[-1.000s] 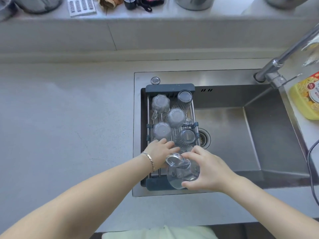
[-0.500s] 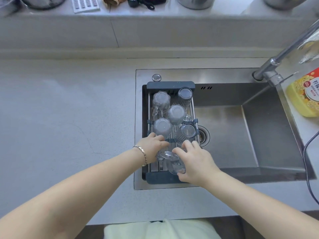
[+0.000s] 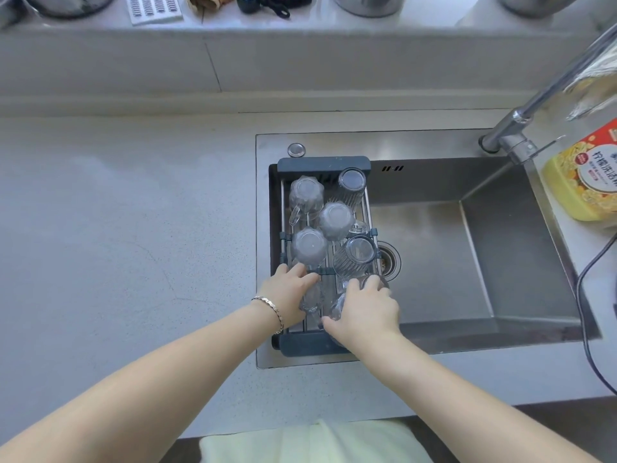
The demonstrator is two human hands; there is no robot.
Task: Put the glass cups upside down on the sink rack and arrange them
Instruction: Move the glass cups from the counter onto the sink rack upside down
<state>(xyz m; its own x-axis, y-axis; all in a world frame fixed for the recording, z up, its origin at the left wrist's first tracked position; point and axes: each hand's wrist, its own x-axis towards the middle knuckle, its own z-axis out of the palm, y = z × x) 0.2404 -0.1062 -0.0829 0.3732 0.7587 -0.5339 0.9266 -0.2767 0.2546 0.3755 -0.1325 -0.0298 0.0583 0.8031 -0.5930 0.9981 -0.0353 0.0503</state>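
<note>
A dark grey sink rack (image 3: 323,163) spans the left end of the steel sink. Several clear glass cups stand upside down on it, among them a ribbed cup (image 3: 354,256) on the right and a smooth cup (image 3: 309,246) on the left. My right hand (image 3: 365,307) grips a glass cup (image 3: 375,282) at the near right of the rack, its base showing past my fingers. My left hand (image 3: 288,292) rests on another glass cup (image 3: 310,300) at the near left; most of that cup is hidden under the hand.
The sink basin (image 3: 444,262) with its drain (image 3: 389,259) lies right of the rack. A faucet (image 3: 521,128) reaches in from the right, beside a yellow detergent bottle (image 3: 584,175) and a black cable (image 3: 591,329). Grey countertop (image 3: 127,228) extends left; a shelf with items runs behind.
My right hand has lowered the glass cup from above the rack's near edge down onto the near right of the rack. My left hand stayed on the near left cup.
</note>
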